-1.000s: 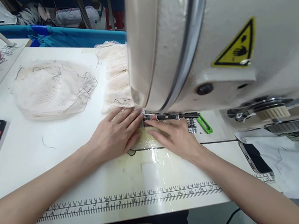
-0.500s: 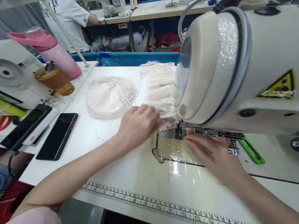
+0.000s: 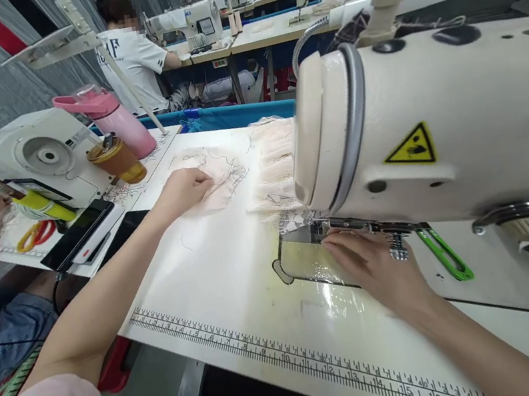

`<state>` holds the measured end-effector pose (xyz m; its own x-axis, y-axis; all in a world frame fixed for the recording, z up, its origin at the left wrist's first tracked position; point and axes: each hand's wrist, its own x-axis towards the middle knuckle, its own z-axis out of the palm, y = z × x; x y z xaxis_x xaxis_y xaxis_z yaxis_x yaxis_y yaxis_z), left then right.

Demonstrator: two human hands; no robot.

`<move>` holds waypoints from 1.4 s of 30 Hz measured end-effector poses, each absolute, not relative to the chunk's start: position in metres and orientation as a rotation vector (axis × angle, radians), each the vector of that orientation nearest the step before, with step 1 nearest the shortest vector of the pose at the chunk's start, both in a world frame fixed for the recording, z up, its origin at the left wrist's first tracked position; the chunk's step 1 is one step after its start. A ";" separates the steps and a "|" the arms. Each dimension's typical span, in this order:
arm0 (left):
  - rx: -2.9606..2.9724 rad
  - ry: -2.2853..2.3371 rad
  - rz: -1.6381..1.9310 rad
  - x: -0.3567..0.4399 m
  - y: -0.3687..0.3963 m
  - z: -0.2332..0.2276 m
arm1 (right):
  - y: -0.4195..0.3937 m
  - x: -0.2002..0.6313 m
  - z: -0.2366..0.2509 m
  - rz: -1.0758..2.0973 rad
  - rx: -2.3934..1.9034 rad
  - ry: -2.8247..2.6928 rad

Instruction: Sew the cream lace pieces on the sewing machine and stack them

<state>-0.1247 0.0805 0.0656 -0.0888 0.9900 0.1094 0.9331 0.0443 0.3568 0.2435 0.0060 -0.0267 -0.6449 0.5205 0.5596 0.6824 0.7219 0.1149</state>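
your left hand (image 3: 184, 188) touches sheer fabric (image 3: 222, 190), grip unclear; right hand (image 3: 384, 272), fingers apart, perhaps braces beside the needle plate (image 3: 296, 238).

The sheer, pale pink gauzy cloth piece (image 3: 226, 192) looks matt and finely crinkled, and the pale pink gathered cloth strip (image 3: 275, 164) is matt too, rough with puckers. The bulky cream sewing machine head (image 3: 474, 88) has a smooth, softly glossy shell, the flat silver plate (image 3: 295, 238) looks metallic, the white rectangular desk (image 3: 226, 258) shines smoothly, and the slotted green clip (image 3: 442, 254) resembles plastic.
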 end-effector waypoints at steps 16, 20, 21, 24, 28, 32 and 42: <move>1.525 1.944 0.936 -0.148 0.083 0.089 | 0.003 0.226 0.000 -0.934 -0.847 -2.288; 1.475 1.868 0.870 -0.139 0.081 0.084 | 0.004 0.227 -0.002 -0.823 -0.897 -2.305; 1.459 1.850 0.866 -0.139 0.082 0.084 | 0.004 0.227 -0.002 -0.760 -0.920 -2.313; 1.402 1.779 0.876 -0.143 0.084 0.083 | 0.005 0.227 -0.001 -0.583 -0.997 -2.334; 1.336 1.672 0.904 -0.153 0.085 0.084 | 0.005 0.228 -0.003 -0.488 -1.005 -2.369; 1.323 1.650 0.944 -0.159 0.083 0.081 | 0.004 0.229 -0.009 -0.428 -1.044 -2.367; 1.399 1.731 0.869 -0.143 0.079 0.071 | 0.004 0.227 -0.012 -0.568 -1.053 -2.355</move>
